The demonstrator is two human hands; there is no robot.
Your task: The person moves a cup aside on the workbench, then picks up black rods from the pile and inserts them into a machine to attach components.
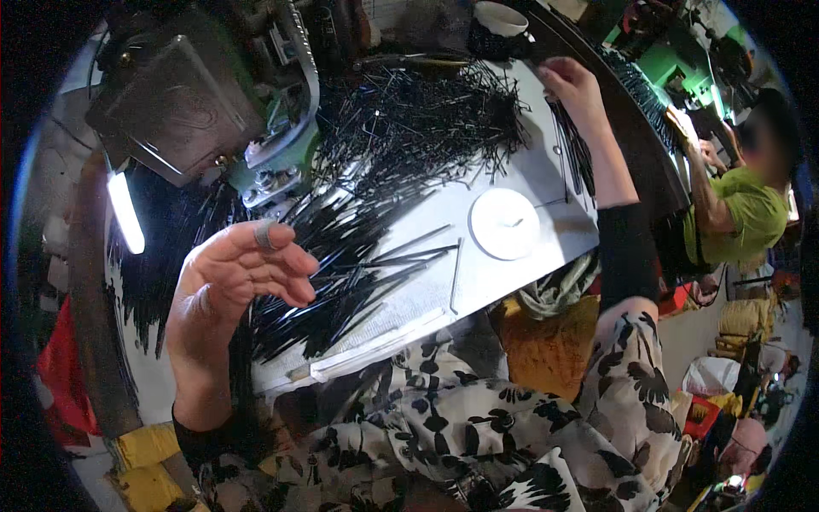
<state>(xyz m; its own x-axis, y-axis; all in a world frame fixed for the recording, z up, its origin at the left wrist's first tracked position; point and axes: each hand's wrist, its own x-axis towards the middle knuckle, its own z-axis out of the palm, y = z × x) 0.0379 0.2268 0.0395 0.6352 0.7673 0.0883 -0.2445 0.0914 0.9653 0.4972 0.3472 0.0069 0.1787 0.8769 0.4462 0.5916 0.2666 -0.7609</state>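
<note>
My left hand (235, 277) is raised over a spread of long thin black strips (333, 299) at the table's left. Its fingers are loosely curled and apart, nothing visible between them, with grey tape round one finger. At the far right of the table, my right hand (573, 90) has its fingers drawn together; whatever they may hold is too small to make out. Below that hand lies a narrow bunch of black strips (573, 154). A tangled heap of short black pieces (418, 124) covers the far middle. A round white disc (504, 224) rests on the white tabletop (426, 294).
A dark machine (183, 107) with a green base stands at the back left, a lit lamp tube (126, 213) beside it. A white-rimmed dark cup (499, 30) is at the back. Another person in a yellow-green shirt (742, 213) works to the right. Yellow bags (149, 461) lie lower left.
</note>
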